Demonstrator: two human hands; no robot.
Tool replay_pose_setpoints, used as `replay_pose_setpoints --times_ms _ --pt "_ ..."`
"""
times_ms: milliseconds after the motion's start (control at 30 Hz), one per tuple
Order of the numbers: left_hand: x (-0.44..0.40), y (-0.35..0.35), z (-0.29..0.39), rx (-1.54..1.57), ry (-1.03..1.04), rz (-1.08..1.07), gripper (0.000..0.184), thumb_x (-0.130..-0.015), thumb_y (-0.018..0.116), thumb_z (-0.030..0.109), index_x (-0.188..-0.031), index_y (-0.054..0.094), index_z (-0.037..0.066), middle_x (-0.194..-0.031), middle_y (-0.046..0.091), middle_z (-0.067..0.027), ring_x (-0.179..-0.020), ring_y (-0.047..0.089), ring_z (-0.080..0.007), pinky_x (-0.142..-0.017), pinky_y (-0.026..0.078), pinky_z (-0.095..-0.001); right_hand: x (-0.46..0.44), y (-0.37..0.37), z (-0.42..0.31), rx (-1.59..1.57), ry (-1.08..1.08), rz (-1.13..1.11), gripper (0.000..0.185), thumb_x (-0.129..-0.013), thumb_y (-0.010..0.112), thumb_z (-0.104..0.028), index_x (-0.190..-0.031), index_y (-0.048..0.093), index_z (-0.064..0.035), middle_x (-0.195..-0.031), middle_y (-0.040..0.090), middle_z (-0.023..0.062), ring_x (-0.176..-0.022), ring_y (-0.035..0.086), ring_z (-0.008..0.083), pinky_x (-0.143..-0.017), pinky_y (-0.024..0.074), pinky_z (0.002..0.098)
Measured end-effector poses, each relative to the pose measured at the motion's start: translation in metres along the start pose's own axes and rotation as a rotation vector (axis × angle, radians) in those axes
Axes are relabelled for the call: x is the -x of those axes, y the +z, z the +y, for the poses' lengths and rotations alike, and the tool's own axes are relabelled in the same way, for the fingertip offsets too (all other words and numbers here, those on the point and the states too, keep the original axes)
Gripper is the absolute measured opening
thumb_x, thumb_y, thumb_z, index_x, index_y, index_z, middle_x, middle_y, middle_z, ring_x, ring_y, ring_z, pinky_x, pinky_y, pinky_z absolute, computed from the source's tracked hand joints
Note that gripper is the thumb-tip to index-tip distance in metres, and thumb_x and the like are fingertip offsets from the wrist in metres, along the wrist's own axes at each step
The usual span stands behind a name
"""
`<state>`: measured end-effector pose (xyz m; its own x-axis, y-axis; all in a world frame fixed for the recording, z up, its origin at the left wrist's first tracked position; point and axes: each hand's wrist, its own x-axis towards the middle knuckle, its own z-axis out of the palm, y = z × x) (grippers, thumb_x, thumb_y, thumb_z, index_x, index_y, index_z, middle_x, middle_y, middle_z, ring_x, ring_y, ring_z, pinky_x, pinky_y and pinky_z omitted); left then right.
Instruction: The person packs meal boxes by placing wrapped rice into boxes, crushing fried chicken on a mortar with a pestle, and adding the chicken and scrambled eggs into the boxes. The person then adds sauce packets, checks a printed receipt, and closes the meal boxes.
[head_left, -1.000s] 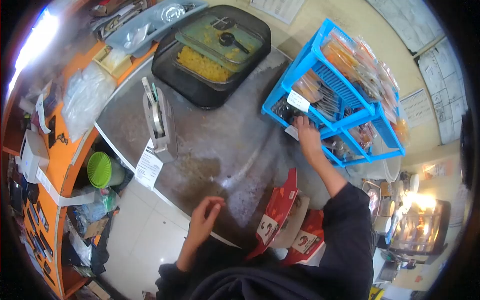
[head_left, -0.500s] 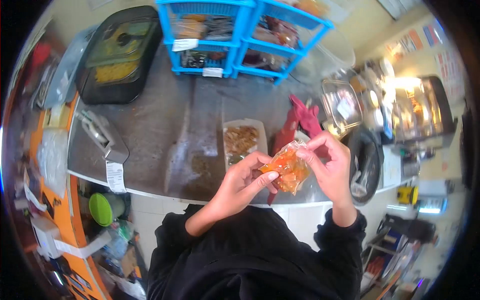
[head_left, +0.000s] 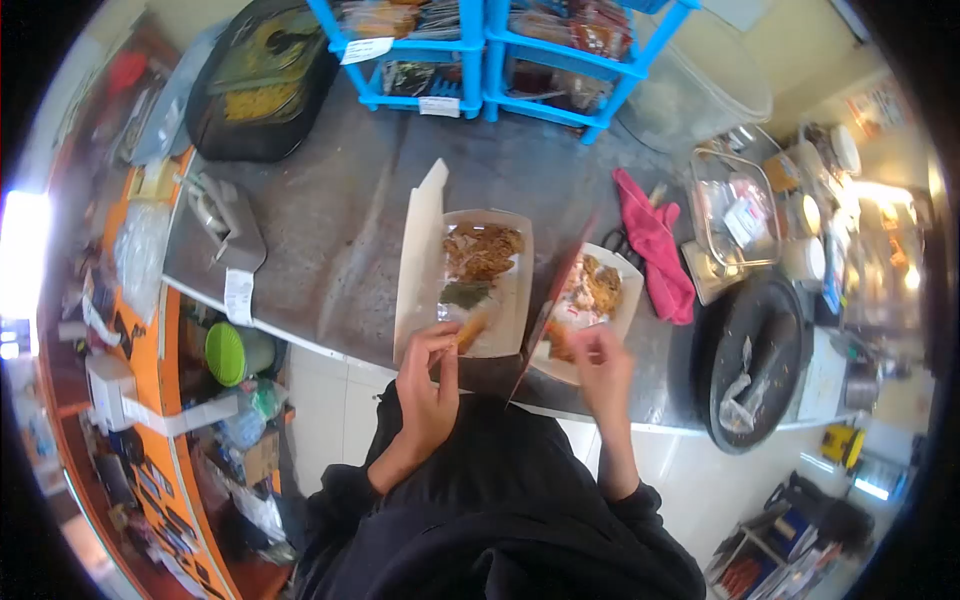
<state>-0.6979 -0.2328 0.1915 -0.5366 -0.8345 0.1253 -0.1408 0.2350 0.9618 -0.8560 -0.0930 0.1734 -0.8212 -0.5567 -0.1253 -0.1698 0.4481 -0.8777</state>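
Two open paper food boxes stand side by side at the table's front edge. In the left box (head_left: 520,290) lie crispy brown fried pieces (head_left: 480,250) and a dark green item (head_left: 467,293). My left hand (head_left: 425,390) reaches over its near edge, fingers closed on a slim orange-brown piece (head_left: 471,330), blurred. The right box (head_left: 628,305) has a raised red lid (head_left: 550,300) and holds fried food topped with pale sauce (head_left: 597,285). Over its near end, my right hand (head_left: 605,370) is pinched; what it holds is hidden. Close by lies an orange item (head_left: 560,342).
Right of the boxes lie a dark pink cloth (head_left: 655,245) and a round black tray (head_left: 750,370). Blue racks (head_left: 480,60) of packets stand behind. A tape dispenser (head_left: 225,225) and a lidded black container (head_left: 260,85) occupy the left side.
Both hands held a clear packet of orange contents together; now they are apart, one lowered at each box. The view has shifted, showing both boxes more fully.
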Motion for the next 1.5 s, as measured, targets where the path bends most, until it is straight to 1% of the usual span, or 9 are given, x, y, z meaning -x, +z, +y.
replay_pose_setpoints --times_ms 133,333,467,567,633,733,867,1133,1500 --pt "0.001 0.007 -0.024 -0.501 0.225 0.101 0.017 -0.079 0.056 -0.001 -0.096 0.054 -0.001 -0.105 0.056 -0.0186 -0.096 0.053 -0.0353 -0.083 0.042 -0.0422 -0.004 0.023 0.013 0.158 -0.091 -0.217 0.013 -0.078 0.067 -0.010 -0.083 0.058 -0.0023 -0.073 0.060 0.0083 -0.062 0.058 0.0149 -0.056 0.0453 0.0282" --pt "0.011 0.019 -0.043 -0.966 0.097 -0.373 0.022 -0.086 0.050 0.020 -0.082 0.058 -0.001 -0.090 0.054 -0.0173 -0.094 0.049 -0.0315 -0.078 0.039 -0.0434 -0.008 0.003 -0.019 0.280 -0.192 -0.220 0.014 -0.076 0.069 -0.010 -0.081 0.058 -0.0025 -0.069 0.057 0.0067 -0.061 0.055 0.0142 -0.057 0.0437 0.0277" --pt "0.031 -0.002 -0.013 -0.619 0.049 -0.558 0.025 -0.087 0.051 0.021 -0.086 0.059 -0.003 -0.092 0.055 -0.0188 -0.091 0.052 -0.0323 -0.079 0.041 -0.0423 0.006 -0.005 -0.067 0.174 -0.486 0.163 0.018 -0.082 0.060 -0.010 -0.070 0.050 -0.0004 -0.065 0.047 0.0030 -0.060 0.043 0.0107 -0.055 0.0374 0.0253" --pt "0.046 -0.053 0.001 0.075 0.087 -0.708 0.036 -0.093 0.046 0.027 -0.105 0.057 -0.005 -0.102 0.057 -0.0195 -0.100 0.054 -0.0297 -0.089 0.041 -0.0390 0.042 0.040 -0.079 -0.213 -0.713 -0.034 0.030 -0.089 0.045 -0.024 -0.066 0.051 -0.0042 -0.069 0.052 0.0064 -0.060 0.047 0.0161 -0.057 0.0388 0.0281" --pt "0.071 -0.083 -0.025 0.584 -0.285 -0.704 0.043 -0.096 0.040 0.030 -0.124 0.046 -0.002 -0.124 0.050 -0.0173 -0.116 0.047 -0.0240 -0.099 0.037 -0.0355 0.073 0.102 -0.095 -0.369 -0.904 -0.305 0.030 -0.090 0.044 -0.024 -0.070 0.056 -0.0051 -0.075 0.059 0.0084 -0.065 0.051 0.0193 -0.061 0.0416 0.0306" --pt "0.101 -0.170 -0.018 1.337 -0.273 -0.471 0.059 -0.095 0.039 0.043 -0.135 0.032 -0.001 -0.137 0.039 -0.0135 -0.127 0.037 -0.0197 -0.106 0.029 -0.0332 0.135 0.201 -0.149 0.064 -1.175 -0.568 0.031 -0.087 0.047 -0.031 -0.093 0.066 -0.0070 -0.095 0.065 0.0071 -0.096 0.055 0.0259 -0.093 0.0337 0.0449" --pt "0.189 -0.296 -0.052 1.332 -0.260 -0.213 0.081 -0.090 0.015 0.065 -0.142 0.021 0.003 -0.141 0.034 -0.0111 -0.132 0.029 -0.0210 -0.109 0.021 -0.0373 0.215 0.321 -0.182 0.223 -1.375 -0.734 0.040 -0.087 0.043 -0.040 -0.112 0.061 -0.0152 -0.106 0.062 0.0032 -0.111 0.049 0.0226 -0.105 0.0141 0.0506" --pt "0.341 -0.472 -0.064 1.133 -0.144 0.428 0.074 -0.092 0.017 0.060 -0.138 0.034 0.004 -0.137 0.041 -0.0118 -0.129 0.034 -0.0199 -0.106 0.022 -0.0362 0.337 0.520 -0.203 0.136 -1.268 -1.086 0.010 -0.082 0.060 -0.014 -0.090 0.063 -0.0097 -0.087 0.061 0.0057 -0.090 0.054 0.0238 -0.090 0.0350 0.0362" --pt "0.470 -0.692 -0.132 0.792 -0.421 1.460 0.051 -0.092 0.045 0.035 -0.133 0.042 0.004 -0.133 0.047 -0.0109 -0.127 0.038 -0.0215 -0.104 0.026 -0.0376 0.608 0.817 -0.285 -0.131 -1.287 -1.593 0.018 -0.087 0.055 -0.020 -0.088 0.065 -0.0062 -0.083 0.060 0.0116 -0.084 0.055 0.0290 -0.076 0.0421 0.0376"
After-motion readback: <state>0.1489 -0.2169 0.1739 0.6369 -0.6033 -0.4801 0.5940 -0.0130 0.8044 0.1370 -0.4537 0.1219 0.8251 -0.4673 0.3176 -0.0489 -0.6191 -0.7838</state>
